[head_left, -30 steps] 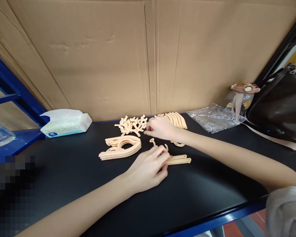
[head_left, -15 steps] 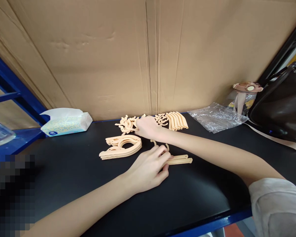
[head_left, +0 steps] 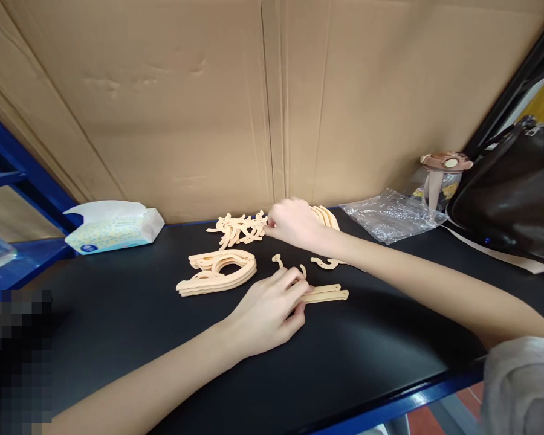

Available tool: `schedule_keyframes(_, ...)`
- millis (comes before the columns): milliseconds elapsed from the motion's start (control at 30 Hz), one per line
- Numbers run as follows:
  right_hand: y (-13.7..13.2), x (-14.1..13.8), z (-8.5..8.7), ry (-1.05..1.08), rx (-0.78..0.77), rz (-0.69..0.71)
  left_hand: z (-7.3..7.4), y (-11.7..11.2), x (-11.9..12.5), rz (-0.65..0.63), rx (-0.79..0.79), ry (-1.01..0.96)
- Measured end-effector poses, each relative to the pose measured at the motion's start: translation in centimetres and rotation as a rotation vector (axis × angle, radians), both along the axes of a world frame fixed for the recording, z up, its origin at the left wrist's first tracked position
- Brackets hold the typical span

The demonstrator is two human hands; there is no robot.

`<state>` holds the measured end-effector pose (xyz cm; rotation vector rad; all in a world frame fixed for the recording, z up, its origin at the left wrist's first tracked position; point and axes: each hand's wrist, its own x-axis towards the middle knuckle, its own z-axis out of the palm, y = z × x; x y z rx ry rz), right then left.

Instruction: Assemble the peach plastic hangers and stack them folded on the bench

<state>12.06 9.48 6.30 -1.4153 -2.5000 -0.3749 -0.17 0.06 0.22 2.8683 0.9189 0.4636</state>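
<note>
Surface (head_left: 118, 326): black; near-left corner masked by pixelation. Left hand (head_left: 272, 311): fingers curled over two flat bars (head_left: 329, 295); whether gripping or only pressing cannot be told. Right hand (head_left: 299, 225): fingertips partly hidden; grasp cannot be made out. Curved pieces (head_left: 217, 282): stacked, left of left hand. Flat bars: left ends hidden beneath left hand. Small hooks (head_left: 238, 231): piled far, just left of right hand.

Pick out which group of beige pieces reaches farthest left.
The neat, looped stack: its left end reaches past that of the jumbled pile behind it; the others lie farther right.
</note>
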Motion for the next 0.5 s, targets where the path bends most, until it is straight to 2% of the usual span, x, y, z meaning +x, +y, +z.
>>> schedule_keyframes(133, -1.6, 4.9, -0.2, 0.015, 0.052, -0.067, 0.1, -0.1, 0.1, -0.003, -0.018, -0.002)
schedule_keyframes(267, -3.5, 9.2, -1.4, 0.012, 0.122, -0.094, 0.1, -0.1, 0.1, 0.009, -0.025, -0.014)
schedule_keyframes(500, -6.1, 13.6, -3.8, -0.014, 0.121, -0.089, 0.0, -0.1, 0.1, 0.012, -0.018, -0.027)
